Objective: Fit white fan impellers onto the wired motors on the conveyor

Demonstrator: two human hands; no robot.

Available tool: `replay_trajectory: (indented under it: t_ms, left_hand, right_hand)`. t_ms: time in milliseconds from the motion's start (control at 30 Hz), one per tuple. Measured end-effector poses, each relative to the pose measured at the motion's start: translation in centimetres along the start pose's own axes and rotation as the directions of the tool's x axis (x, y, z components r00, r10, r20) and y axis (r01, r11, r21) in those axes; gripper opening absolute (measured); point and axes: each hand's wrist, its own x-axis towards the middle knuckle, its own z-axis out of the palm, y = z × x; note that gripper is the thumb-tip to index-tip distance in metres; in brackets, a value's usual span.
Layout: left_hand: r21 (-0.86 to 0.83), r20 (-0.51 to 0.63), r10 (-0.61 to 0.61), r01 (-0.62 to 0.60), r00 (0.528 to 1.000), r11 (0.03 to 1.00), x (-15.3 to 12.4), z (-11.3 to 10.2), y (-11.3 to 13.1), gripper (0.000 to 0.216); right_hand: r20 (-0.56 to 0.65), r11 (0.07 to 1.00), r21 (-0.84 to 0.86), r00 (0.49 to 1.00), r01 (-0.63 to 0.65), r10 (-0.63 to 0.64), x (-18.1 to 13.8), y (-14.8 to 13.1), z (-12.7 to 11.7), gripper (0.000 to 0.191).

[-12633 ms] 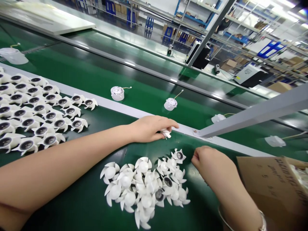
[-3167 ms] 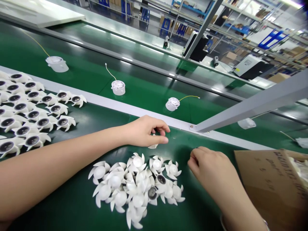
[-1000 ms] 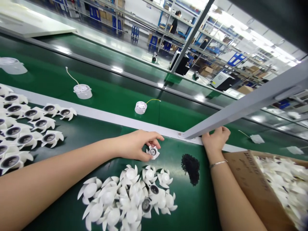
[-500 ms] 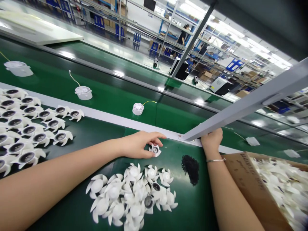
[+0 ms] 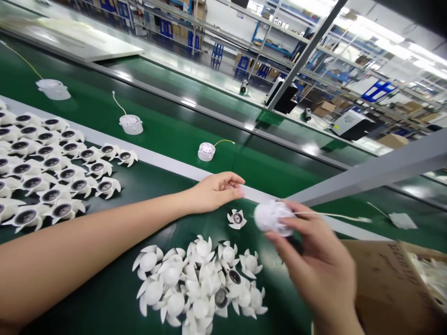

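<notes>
My right hand [image 5: 310, 246] holds a white round fan housing [image 5: 270, 217] by its side, and a thin pale wire trails from it to the right. Both hand and housing are slightly blurred. Over the near edge of the belt rail hovers my left hand [image 5: 220, 191], fingers loosely bent and apart, with nothing in it. Just below that hand a single white fan impeller [image 5: 236, 219] lies on the green work surface with its dark hub facing up. Nearer to me sits a heap of white impellers [image 5: 200, 284], mostly hub side down.
Rows of impellers [image 5: 52, 163] cover the left side. Fan housings with wires [image 5: 206, 151] stand on the green conveyor belt [image 5: 167, 135] beyond the rail. A grey metal post [image 5: 377, 170] slants across the right, above a cardboard box [image 5: 377, 279] of white parts.
My right hand has come back from the belt beside the post, bringing a fan housing. My left hand has let go of the impeller and lifted away from it. The view has shifted slightly.
</notes>
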Motion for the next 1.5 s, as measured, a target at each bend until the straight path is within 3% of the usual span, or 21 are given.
replay_trajectory:
  t_ms: [100,200,333,433,533,667,800,933,1100,1300,1367,1500]
  left_hand:
    - [-0.042,0.023,-0.004,0.005,1.0,0.999,0.1,-0.1,0.3,0.033]
    - [0.051,0.071,-0.018,0.015,0.997,0.999,-0.1,-0.2,0.2,0.036]
    - [0.177,0.091,-0.042,0.025,0.995,0.984,0.0,-0.2,-0.4,0.035]
    - [0.082,0.094,-0.038,0.03,0.995,0.996,0.1,-0.1,-0.2,0.03]
    - [-0.011,0.117,-0.039,0.041,0.992,0.999,0.0,0.0,0.4,0.025]
    - [-0.023,0.131,-0.03,0.033,0.991,0.999,0.0,-0.2,0.6,0.027]
    - [0.127,0.139,-0.063,0.045,0.988,0.991,0.0,-0.4,0.1,0.037]
    - [0.232,0.168,-0.059,0.019,0.984,0.973,0.1,-0.5,0.1,0.033]
    - [0.37,0.248,0.014,-0.108,0.969,0.923,0.2,-0.8,0.8,0.029]
    - [0.468,0.297,0.087,-0.225,0.951,0.855,-0.1,-1.1,1.2,0.02]
    - [0.45,0.271,0.083,-0.203,0.959,0.87,-0.3,-1.0,1.0,0.018]
    - [0.325,0.081,0.002,-0.028,0.997,0.945,-0.3,-0.7,0.3,0.032]
  right_hand:
    - [0.165,0.997,0.057,0.985,0.045,-0.054,0.4,-0.9,2.6,0.02]
    - [0.22,0.996,0.04,0.972,0.076,-0.083,0.3,-0.4,3.9,0.018]
    - [0.238,0.997,-0.027,0.969,0.072,-0.063,-0.1,0.2,4.4,0.019]
    - [0.228,0.996,-0.042,0.971,0.077,-0.066,0.0,0.2,4.3,0.018]
    - [0.141,0.998,-0.014,0.988,0.063,-0.06,0.3,0.0,4.1,0.017]
    - [0.135,1.0,-0.005,0.99,0.031,-0.03,0.4,0.0,4.3,0.016]
    - [0.223,1.0,0.021,0.975,-0.002,-0.003,0.1,0.4,5.1,0.014]
    - [0.207,1.0,-0.02,0.978,0.006,-0.002,0.0,0.6,5.1,0.015]
    - [0.248,0.997,-0.039,0.968,0.059,-0.047,0.5,0.5,4.6,0.016]
    - [0.247,0.999,-0.039,0.969,0.02,-0.009,0.3,0.7,4.8,0.015]
    - [0.244,1.0,-0.025,0.97,0.018,-0.011,0.2,0.7,4.9,0.016]
    - [0.241,0.998,-0.037,0.97,0.053,-0.042,0.3,1.0,5.1,0.017]
